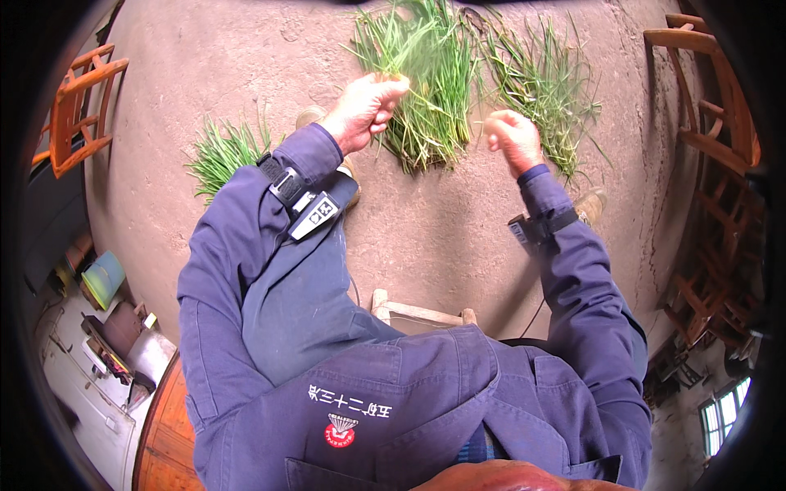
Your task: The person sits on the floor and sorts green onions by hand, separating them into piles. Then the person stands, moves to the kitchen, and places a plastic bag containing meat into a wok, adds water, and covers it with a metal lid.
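Note:
A large pile of long green leafy stalks point(439, 123) lies on the floor ahead of me. Over its left edge, my left hand point(367, 107) is closed on a few green stalks point(408, 58), whose upper parts look blurred. To the right of the pile, my right hand point(513, 136) has its fingers bent together; a thin pale bit seems to show at the fingertips, too small to make out. Beyond that hand lies a looser heap of thinner stalks point(546, 92). A smaller green bunch point(227, 153) rests on the floor beside my left forearm.
A wooden chair point(83, 110) stands at the far left, another wooden chair point(715, 92) at the right, with more wooden furniture below it. The wooden rail of a low seat point(424, 312) shows between my legs. A green-blue plastic tub point(103, 279) is at lower left.

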Demonstrator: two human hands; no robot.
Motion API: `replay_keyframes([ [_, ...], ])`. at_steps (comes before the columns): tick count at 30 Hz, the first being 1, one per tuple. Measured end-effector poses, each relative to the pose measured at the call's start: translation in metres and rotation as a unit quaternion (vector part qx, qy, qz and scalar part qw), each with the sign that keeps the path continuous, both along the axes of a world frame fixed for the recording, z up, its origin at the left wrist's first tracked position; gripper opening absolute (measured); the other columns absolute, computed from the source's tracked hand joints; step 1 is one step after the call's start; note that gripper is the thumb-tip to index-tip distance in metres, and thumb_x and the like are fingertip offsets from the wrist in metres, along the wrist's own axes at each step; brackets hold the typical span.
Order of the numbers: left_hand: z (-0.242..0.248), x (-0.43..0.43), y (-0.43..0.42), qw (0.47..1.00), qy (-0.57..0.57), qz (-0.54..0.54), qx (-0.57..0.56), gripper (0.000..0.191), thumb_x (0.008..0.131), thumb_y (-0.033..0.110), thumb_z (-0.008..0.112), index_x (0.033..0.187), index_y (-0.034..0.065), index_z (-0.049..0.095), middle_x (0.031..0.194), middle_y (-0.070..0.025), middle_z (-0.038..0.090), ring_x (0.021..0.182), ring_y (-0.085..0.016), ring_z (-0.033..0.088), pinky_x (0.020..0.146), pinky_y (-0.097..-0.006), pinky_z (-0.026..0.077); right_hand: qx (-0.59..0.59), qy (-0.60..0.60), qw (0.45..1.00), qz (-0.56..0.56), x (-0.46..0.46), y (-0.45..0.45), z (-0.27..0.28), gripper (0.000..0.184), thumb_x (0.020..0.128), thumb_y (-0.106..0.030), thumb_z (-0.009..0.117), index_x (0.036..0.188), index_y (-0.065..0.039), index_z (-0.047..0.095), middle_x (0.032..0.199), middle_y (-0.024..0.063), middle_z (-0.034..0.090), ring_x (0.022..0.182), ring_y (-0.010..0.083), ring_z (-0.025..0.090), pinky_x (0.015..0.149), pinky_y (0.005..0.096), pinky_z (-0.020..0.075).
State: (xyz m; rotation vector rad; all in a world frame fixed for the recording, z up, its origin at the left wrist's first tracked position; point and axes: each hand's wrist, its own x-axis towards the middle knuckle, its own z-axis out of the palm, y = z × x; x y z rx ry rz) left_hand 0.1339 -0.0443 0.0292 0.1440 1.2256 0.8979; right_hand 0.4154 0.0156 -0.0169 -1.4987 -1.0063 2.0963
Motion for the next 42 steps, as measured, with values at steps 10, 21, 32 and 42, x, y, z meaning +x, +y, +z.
replay_keyframes([
  [10, 0.004, 0.002, 0.002, 1.0, -0.005, -0.003, 0.0, 0.013, 0.091, 0.019, 0.066, 0.098, 0.012, 0.057, 0.066, 0.0066, 0.046, 0.045, -0.001, 0.035, 0.036, -0.0172, 0.025, 0.371, -0.444, 0.793, 0.189, 0.061, 0.061, -0.009, 0.04, 0.08, -0.027, 0.071, 0.111, -0.002, 0.064, 0.097, 0.0118, 0.067, 0.087, 0.0217, 0.065, 0.078, 0.0325, 0.0529],
  [21, 0.011, 0.018, 0.005, 0.999, -0.021, -0.029, -0.013, 0.01, 0.091, 0.02, 0.065, 0.092, 0.0133, 0.058, 0.066, 0.0074, 0.047, 0.045, 0.0, 0.035, 0.036, -0.017, 0.025, 0.387, -0.116, 0.899, 0.169, -0.07, -0.017, 0.046, 0.023, 0.084, -0.021, 0.072, 0.1, -0.007, 0.067, 0.079, 0.0087, 0.067, 0.066, 0.015, 0.064, 0.063, 0.0292, 0.0523],
  [32, 0.005, 0.007, 0.002, 1.0, 0.009, -0.002, -0.001, 0.012, 0.091, 0.021, 0.066, 0.092, 0.0142, 0.056, 0.064, 0.0081, 0.046, 0.044, -0.001, 0.034, 0.036, -0.0174, 0.024, 0.27, -0.145, 0.943, 0.128, -0.011, 0.005, 0.009, 0.012, 0.086, -0.015, 0.069, 0.09, -0.003, 0.069, 0.073, 0.0032, 0.067, 0.066, 0.0072, 0.058, 0.063, 0.0245, 0.0482],
  [42, 0.004, 0.004, 0.002, 1.0, -0.012, -0.005, 0.001, 0.013, 0.092, 0.022, 0.065, 0.093, 0.0139, 0.055, 0.067, 0.0073, 0.047, 0.045, -0.001, 0.035, 0.037, -0.0172, 0.026, 0.481, -0.46, 0.706, 0.242, 0.059, 0.043, -0.02, 0.044, 0.079, -0.012, 0.063, 0.122, -0.004, 0.057, 0.128, 0.0169, 0.055, 0.116, 0.0317, 0.056, 0.097, 0.0397, 0.0455],
])
